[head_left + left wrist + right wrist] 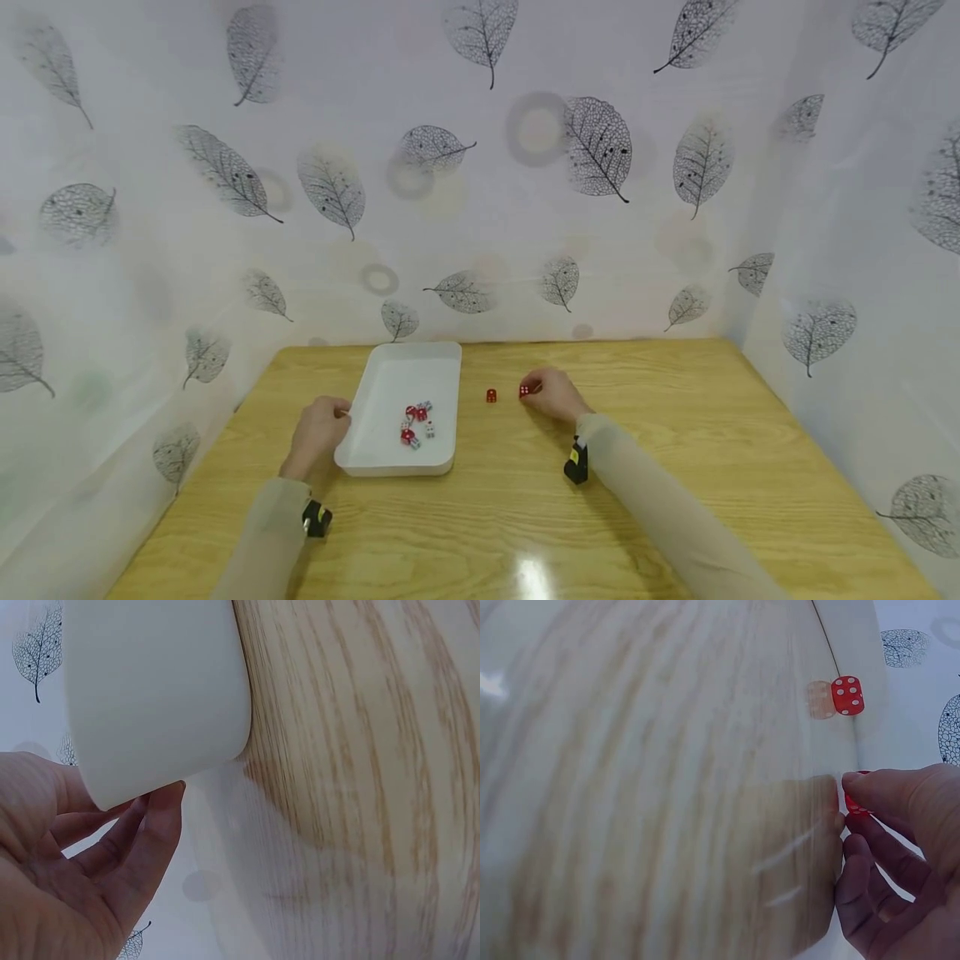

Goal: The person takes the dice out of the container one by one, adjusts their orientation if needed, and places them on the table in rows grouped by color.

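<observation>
Here, the left hand (318, 430) grips one tray (412, 371); to its right, one red die (491, 396) sits on the desk (660, 387), another die (524, 391), partly hidden, pinched by the right hand (553, 396). The clustered dice (422, 413) inside are too small to count.

The worktop (510, 517) is yellow-brown and streaked with wood grain, glossy enough that a bright patch of light (533, 577) shines back from its front. I see a white tray (393, 470) sitting on it, left of the middle. Right of the tray, near but not touching, a red die (491, 396) with white dots rests on the surface.
</observation>
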{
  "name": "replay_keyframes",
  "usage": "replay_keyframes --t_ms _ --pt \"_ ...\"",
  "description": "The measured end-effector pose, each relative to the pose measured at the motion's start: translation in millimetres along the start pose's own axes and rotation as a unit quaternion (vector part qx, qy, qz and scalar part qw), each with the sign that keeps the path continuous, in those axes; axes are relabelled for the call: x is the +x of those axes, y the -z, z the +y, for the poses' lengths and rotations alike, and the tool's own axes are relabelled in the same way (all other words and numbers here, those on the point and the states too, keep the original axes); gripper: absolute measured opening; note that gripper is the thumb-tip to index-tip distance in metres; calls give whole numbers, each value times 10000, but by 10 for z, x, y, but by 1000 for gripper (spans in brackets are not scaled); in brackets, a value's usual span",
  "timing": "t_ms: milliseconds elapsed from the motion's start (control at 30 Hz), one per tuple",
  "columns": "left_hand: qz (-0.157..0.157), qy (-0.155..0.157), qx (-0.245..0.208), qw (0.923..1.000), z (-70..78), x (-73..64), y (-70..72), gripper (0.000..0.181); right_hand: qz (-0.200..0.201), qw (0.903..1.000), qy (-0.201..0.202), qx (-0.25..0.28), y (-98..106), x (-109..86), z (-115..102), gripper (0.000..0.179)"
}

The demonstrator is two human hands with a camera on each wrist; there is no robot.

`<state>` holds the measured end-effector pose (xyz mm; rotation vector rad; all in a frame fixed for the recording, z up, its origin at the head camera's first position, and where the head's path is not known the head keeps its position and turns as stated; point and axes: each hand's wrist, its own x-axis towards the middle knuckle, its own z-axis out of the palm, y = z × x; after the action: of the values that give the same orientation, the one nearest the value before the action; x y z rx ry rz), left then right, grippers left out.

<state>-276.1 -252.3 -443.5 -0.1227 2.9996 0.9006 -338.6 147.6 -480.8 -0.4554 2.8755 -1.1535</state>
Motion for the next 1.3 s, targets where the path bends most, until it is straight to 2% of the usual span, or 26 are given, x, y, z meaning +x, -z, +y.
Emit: replay_keyframes --t_ms 567,1000,1167,1300 --pt "8 28 -3 10000 24 -32 5 36 -16 9997 -50 -241 -38 -2 -9 13" --pt "21 40 48 10000 20 -23 -18 37 -81 9998 -169 -92 -25 -22 15 22" --pt "13 22 25 10000 29 -30 -8 37 -40 9999 -148 48 31 -61 48 32" --pt "1 42 31 10000 22 -24 -13 37 -69 9997 -165 152 95 -111 79 30"
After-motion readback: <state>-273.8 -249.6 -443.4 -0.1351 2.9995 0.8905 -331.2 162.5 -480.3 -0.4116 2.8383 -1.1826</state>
